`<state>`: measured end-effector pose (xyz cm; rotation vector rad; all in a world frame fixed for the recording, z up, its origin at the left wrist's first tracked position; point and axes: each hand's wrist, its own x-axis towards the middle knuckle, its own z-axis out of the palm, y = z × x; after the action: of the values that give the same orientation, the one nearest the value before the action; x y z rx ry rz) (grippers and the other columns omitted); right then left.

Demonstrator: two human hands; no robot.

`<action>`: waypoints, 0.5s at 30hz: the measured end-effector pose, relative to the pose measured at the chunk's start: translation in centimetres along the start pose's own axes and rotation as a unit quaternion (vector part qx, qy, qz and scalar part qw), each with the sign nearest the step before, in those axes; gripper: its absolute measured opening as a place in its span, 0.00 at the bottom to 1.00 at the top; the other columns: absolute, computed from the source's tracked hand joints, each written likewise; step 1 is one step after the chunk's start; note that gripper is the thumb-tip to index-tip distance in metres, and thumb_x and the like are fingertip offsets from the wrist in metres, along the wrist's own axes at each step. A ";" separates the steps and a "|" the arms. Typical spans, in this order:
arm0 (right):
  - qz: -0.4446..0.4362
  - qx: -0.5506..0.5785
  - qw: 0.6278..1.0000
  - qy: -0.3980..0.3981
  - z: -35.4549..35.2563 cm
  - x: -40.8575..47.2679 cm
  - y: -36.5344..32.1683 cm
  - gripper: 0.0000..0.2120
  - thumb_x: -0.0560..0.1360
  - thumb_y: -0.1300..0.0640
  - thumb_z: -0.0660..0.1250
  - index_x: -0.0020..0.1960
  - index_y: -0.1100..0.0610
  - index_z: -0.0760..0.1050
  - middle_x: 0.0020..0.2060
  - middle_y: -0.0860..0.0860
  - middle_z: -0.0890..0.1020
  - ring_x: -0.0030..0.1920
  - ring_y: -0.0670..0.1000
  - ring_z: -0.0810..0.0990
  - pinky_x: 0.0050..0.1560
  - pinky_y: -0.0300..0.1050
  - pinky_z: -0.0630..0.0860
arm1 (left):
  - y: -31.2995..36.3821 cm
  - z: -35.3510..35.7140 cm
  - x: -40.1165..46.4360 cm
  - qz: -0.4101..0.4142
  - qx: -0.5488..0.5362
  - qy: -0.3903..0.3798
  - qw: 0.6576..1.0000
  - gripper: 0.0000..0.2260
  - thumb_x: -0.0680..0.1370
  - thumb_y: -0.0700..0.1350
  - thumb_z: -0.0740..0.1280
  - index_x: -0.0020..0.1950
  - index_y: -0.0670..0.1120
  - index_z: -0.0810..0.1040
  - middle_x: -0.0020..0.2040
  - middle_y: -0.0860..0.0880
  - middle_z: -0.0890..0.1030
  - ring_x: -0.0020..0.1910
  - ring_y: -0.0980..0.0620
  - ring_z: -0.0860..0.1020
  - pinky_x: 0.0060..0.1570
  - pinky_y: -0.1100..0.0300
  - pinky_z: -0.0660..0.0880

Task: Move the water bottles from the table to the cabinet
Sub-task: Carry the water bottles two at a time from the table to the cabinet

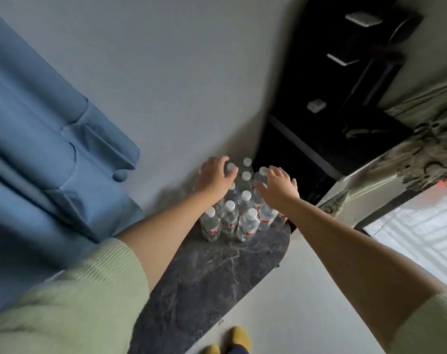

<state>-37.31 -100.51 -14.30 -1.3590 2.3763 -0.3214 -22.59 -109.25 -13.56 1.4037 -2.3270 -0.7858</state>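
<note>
Grey wall point(166, 72) fills the background, with a blue curtain point(38, 123) hanging at far left. Green sleeves point(64, 302) cover both upper arms. Below them a dark marble table point(204, 290) runs toward the wall, and the bottles point(232, 208) stand upright in a tight cluster at its far end, clear with white caps and red labels. The left hand point(213, 177) hovers over the cluster's left side, fingers loosely spread, gripping nothing that can be seen. The right hand point(278, 186) reaches over the right side, fingers likewise spread above the caps; whether it touches a bottle is unclear. Yellow slippers point(232, 341) show at the bottom edge. Right of the bottles stands a black cabinet point(332, 98), and at far right a pale window point(416, 231).
</note>
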 end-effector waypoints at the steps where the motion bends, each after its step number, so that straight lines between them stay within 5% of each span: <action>1: 0.000 -0.020 1.000 -0.002 -1.5 0.0 -0.6 0.27 0.81 0.44 0.55 0.77 0.54 0.60 0.78 0.52 0.58 0.79 0.54 0.50 0.76 0.62 0.47 | 0.8 -0.9 0.3 0.013 0.042 -0.009 0.999 0.22 0.80 0.56 0.60 0.71 0.47 0.69 0.68 0.44 0.72 0.67 0.44 0.70 0.66 0.49 0.67; 9: 0.014 -0.143 0.990 -0.010 -6.6 -2.1 -3.3 0.25 0.81 0.42 0.52 0.73 0.54 0.65 0.72 0.53 0.66 0.76 0.55 0.57 0.73 0.69 0.51 | 4.3 -4.7 -0.8 0.048 0.200 -0.067 0.976 0.23 0.80 0.59 0.56 0.72 0.48 0.65 0.70 0.44 0.69 0.70 0.43 0.66 0.69 0.42 0.60; 15: 0.017 -0.159 0.987 -0.015 -7.4 -4.1 -3.3 0.25 0.82 0.43 0.51 0.73 0.54 0.64 0.72 0.53 0.67 0.75 0.55 0.58 0.73 0.68 0.50 | 5.4 -5.7 -2.6 0.055 0.208 -0.079 0.973 0.23 0.80 0.59 0.57 0.71 0.47 0.66 0.68 0.43 0.70 0.69 0.43 0.67 0.68 0.42 0.61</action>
<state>-36.11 -98.54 -5.57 -1.4418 2.4995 0.0949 -22.27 -106.57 -5.74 1.3925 -2.7863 -0.4030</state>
